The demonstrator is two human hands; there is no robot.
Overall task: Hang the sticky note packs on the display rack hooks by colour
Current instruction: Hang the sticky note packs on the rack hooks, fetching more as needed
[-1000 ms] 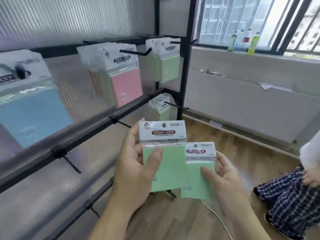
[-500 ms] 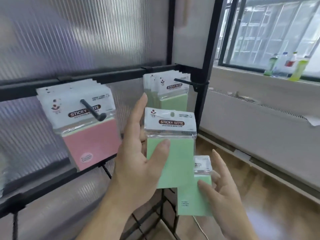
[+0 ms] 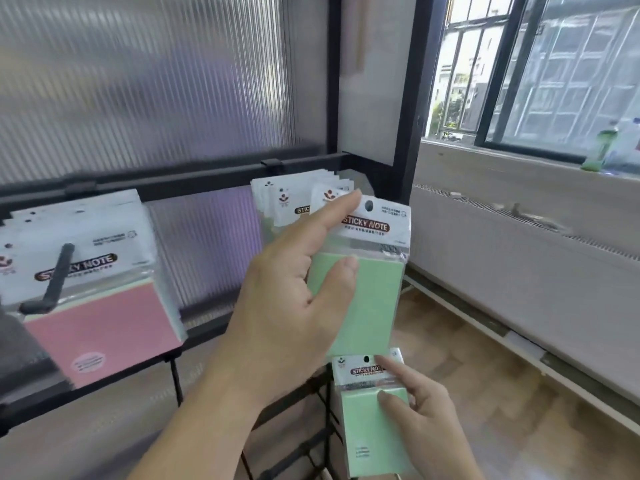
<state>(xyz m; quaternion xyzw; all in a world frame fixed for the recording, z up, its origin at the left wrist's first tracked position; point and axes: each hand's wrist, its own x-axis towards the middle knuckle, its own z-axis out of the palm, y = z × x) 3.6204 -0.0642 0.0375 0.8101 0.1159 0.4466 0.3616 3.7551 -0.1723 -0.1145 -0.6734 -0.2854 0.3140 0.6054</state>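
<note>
The left hand (image 3: 291,306) at frame centre pinches a large green sticky note pack (image 3: 370,292) between thumb and fingers, its header just in front of the hung green packs (image 3: 277,202) on the black rack (image 3: 412,98). At lower right, the right hand (image 3: 426,424) grips a smaller green pack (image 3: 367,438). Pink packs (image 3: 100,317) hang on a hook (image 3: 55,278) at left, before a ribbed translucent panel (image 3: 156,81). Wooden floor (image 3: 485,393) and a barred window (image 3: 571,64) fill the right side

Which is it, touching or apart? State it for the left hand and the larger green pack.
Touching. The head view shows the left hand holding the larger green pack: thumb pressed on its green face, forefinger lying across its white header.
</note>
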